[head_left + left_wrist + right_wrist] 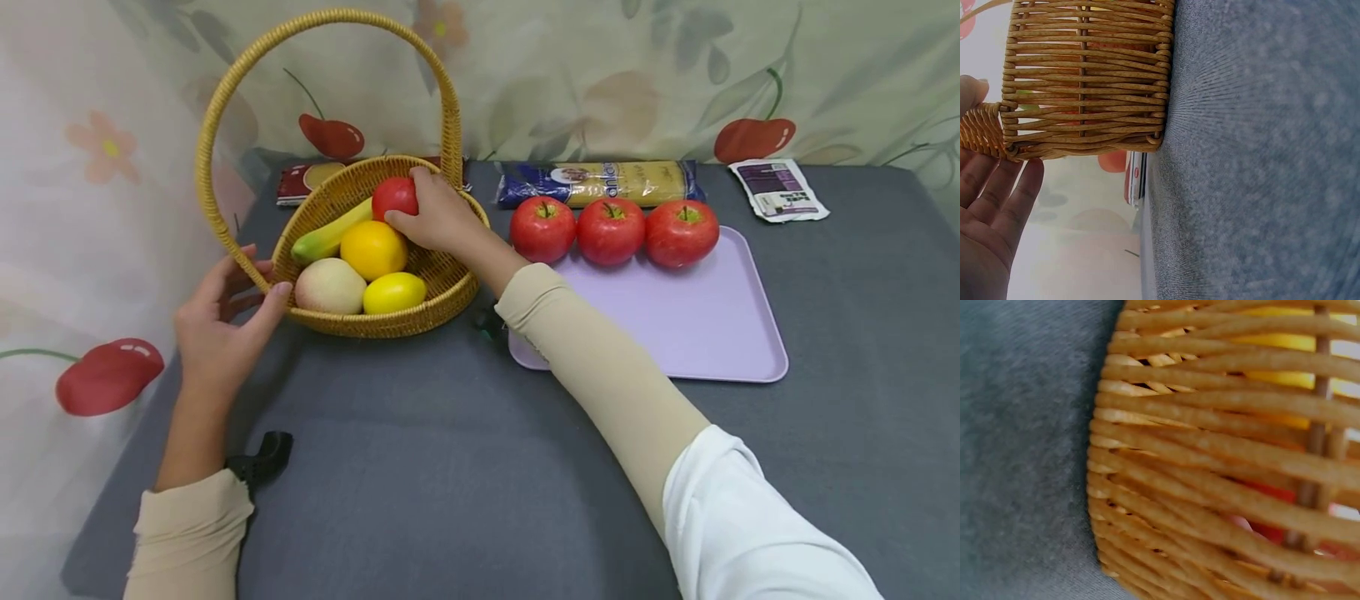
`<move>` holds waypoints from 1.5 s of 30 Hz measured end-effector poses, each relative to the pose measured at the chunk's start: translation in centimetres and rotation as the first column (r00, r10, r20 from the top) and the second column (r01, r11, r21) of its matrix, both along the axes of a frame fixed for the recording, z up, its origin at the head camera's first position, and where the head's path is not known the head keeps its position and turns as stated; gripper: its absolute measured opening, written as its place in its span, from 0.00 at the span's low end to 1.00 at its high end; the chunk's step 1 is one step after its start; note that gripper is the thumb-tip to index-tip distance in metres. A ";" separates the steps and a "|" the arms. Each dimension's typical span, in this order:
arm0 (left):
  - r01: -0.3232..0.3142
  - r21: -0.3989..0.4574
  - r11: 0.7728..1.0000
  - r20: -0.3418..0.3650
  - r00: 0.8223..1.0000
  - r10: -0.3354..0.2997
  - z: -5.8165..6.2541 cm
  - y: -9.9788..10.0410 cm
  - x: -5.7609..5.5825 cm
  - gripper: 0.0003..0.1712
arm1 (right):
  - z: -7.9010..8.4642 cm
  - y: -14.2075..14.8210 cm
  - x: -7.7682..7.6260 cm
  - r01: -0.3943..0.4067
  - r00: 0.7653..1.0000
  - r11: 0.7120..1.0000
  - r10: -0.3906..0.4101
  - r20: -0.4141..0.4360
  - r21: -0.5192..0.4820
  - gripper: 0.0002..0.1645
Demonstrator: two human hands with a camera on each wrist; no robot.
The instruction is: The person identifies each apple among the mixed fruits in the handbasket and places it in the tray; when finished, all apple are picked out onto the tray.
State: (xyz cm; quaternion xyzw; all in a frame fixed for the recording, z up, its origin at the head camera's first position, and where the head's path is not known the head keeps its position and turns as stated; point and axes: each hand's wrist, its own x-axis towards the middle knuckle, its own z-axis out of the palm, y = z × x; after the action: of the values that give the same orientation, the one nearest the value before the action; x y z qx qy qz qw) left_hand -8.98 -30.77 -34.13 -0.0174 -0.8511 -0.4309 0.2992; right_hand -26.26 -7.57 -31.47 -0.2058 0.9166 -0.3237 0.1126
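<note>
A wicker basket (382,325) with a tall arched handle (217,108) stands at the back left of the table. My left hand (221,321) holds the foot of the handle on the left side, thumb in front and fingers behind; the left wrist view shows the same grip on the basket (1085,81). Inside the basket, my right hand (442,212) grips a red apple (393,197) at the far side. Around that apple lie a banana (330,236), an orange (373,250), a peach (330,287) and a lemon (395,293). Weave fills most of the right wrist view.
Right of the basket is a lilac tray (720,333), with three red apples (611,232) along its back edge. Behind are a pasta packet (600,183), a white-and-purple sachet (780,190) and a red packet (303,183). A floral curtain (562,83) borders the table.
</note>
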 end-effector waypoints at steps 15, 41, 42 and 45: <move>0.004 0.008 1.000 -0.003 1.000 -0.004 -0.2 -0.2 -0.2 0.29 | 0.1 0.2 -0.1 -0.008 0.994 0.992 -0.005 -0.106 -0.122 0.40; 0.018 0.003 1.000 -0.029 0.999 -0.018 0.5 0.4 0.3 0.28 | 0.3 0.0 0.7 -0.152 0.957 0.944 0.067 -0.283 -0.291 0.36; 0.018 0.002 1.000 -0.030 0.999 -0.018 0.5 0.4 0.3 0.28 | 0.3 0.1 0.7 -0.153 0.957 0.944 0.067 -0.284 -0.293 0.36; 0.022 -0.002 1.000 -0.034 0.999 -0.022 0.4 0.4 0.2 0.28 | 0.3 0.3 0.8 -0.161 0.954 0.940 0.071 -0.290 -0.301 0.37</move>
State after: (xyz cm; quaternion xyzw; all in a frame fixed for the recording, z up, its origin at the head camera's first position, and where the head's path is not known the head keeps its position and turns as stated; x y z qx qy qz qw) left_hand -8.75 -30.39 -33.69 -0.0343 -0.8459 -0.4334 0.3089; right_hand -25.42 -7.31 -31.13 -0.3185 0.8443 -0.4298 -0.0314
